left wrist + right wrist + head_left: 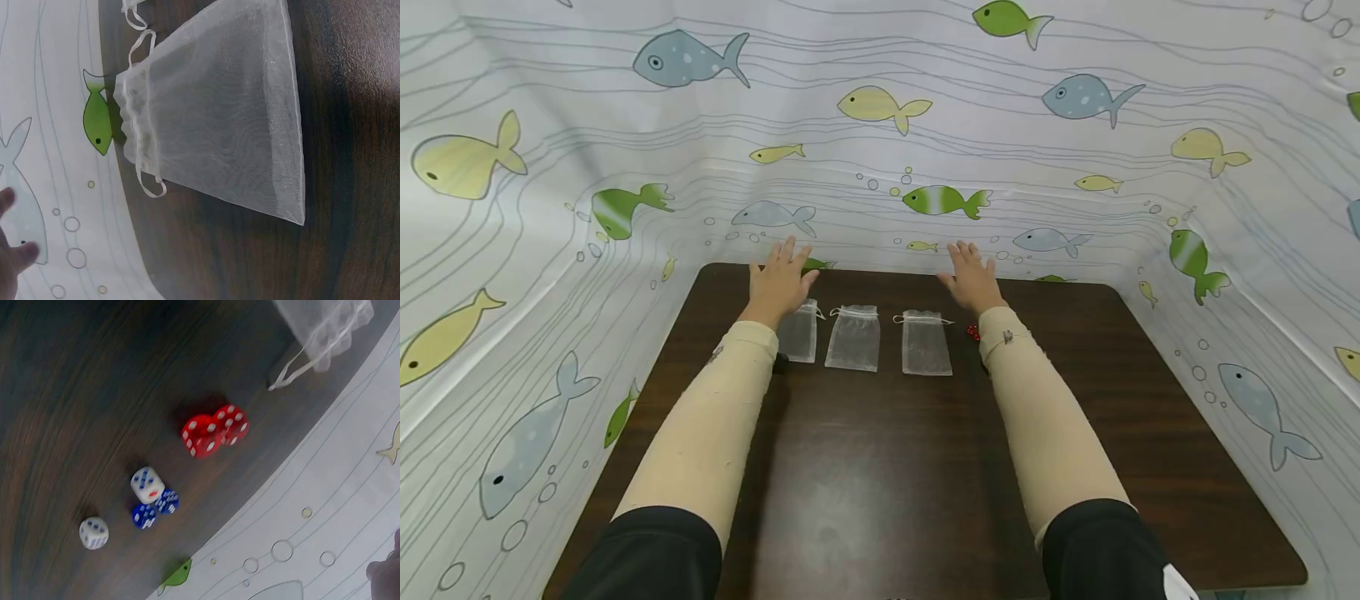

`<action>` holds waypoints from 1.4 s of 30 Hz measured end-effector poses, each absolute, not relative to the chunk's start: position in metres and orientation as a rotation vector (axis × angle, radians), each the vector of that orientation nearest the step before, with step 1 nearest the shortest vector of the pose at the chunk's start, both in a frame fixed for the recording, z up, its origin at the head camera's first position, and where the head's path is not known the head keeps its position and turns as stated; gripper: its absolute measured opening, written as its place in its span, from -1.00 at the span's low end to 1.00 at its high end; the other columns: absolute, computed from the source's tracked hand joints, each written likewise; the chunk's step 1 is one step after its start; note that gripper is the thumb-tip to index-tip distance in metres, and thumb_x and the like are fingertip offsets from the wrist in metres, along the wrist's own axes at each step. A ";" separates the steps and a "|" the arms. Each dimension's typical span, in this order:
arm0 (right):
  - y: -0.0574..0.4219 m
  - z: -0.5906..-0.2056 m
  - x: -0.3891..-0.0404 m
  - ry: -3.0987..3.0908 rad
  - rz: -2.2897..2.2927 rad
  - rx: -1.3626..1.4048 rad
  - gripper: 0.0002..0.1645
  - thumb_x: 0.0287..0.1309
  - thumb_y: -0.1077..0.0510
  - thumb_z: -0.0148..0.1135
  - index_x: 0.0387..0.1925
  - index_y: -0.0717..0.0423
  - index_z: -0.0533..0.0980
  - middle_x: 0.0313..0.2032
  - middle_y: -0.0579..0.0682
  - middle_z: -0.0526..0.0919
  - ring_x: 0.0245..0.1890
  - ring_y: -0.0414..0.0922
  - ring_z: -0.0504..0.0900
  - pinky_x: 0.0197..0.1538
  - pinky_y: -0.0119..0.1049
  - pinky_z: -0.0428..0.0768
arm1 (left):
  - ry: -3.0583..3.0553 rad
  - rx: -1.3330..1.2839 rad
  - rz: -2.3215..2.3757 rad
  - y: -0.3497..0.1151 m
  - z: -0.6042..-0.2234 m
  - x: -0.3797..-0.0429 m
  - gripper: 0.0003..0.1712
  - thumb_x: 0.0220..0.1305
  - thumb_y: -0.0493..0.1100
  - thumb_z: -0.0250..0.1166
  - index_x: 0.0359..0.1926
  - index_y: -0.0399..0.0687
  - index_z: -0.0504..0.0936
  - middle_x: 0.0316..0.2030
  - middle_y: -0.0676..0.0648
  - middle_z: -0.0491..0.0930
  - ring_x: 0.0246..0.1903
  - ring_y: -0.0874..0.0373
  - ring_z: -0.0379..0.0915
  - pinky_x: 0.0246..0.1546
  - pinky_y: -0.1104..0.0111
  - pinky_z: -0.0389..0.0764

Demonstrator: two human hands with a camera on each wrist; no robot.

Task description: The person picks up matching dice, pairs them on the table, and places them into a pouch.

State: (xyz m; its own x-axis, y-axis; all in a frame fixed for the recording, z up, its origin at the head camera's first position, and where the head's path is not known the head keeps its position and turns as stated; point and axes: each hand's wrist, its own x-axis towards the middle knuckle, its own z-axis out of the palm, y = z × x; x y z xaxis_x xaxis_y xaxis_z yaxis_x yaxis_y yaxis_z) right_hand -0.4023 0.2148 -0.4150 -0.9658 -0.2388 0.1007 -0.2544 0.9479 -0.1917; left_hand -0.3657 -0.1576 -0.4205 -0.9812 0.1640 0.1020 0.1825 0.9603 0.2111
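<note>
Both hands are stretched out over the far part of the table, fingers spread and holding nothing. My left hand (777, 287) is above the leftmost white mesh drawstring bag (799, 337), partly covering it; that bag lies flat with its cord loops out. A middle mesh bag (853, 343) and a right mesh bag (927, 348) lie beside it in a row. My right hand (973, 282) reaches past the dice. In the right wrist view two red dice (201, 435) sit together, with a white die (147, 485) against two blue dice (144, 515) and another white die (94, 533) apart.
The dark brown wooden table (872, 467) has rounded corners. A white sheet printed with fish (880, 50) rises like a wall along its back and both sides. The near half of the tabletop reflects light.
</note>
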 end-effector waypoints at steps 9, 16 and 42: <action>0.179 -0.432 -0.398 -2.997 0.469 0.430 -0.25 0.58 -0.15 -0.08 0.56 0.15 0.11 0.58 0.16 0.02 0.59 0.10 -0.08 0.54 0.23 -0.13 | -3.088 -0.159 -0.468 -0.171 -0.435 -0.370 -0.33 0.63 0.12 -0.09 0.58 -0.05 0.10 0.55 -0.30 -0.03 0.48 -0.33 -0.07 0.29 -0.37 0.16; 0.137 -0.456 -0.382 -2.939 0.707 0.526 -0.40 0.59 -0.06 -0.04 0.47 0.15 0.28 0.49 0.14 0.27 0.47 0.09 0.27 0.48 0.04 0.23 | -3.160 -0.116 -0.641 -0.182 -0.460 -0.360 -0.32 0.57 0.06 0.11 0.55 -0.04 0.17 0.42 -0.39 0.14 0.36 -0.38 0.04 0.24 -0.32 0.21; 0.049 -0.482 -0.354 -3.103 0.746 0.917 -0.45 0.56 -0.01 0.04 0.45 0.04 0.33 0.42 0.02 0.40 0.41 -0.01 0.38 0.43 -0.09 0.35 | -3.124 -0.083 -0.940 -0.207 -0.493 -0.363 -0.51 0.47 0.01 0.27 0.23 -0.21 0.47 0.22 -0.36 0.30 0.23 -0.35 0.18 0.18 -0.24 0.29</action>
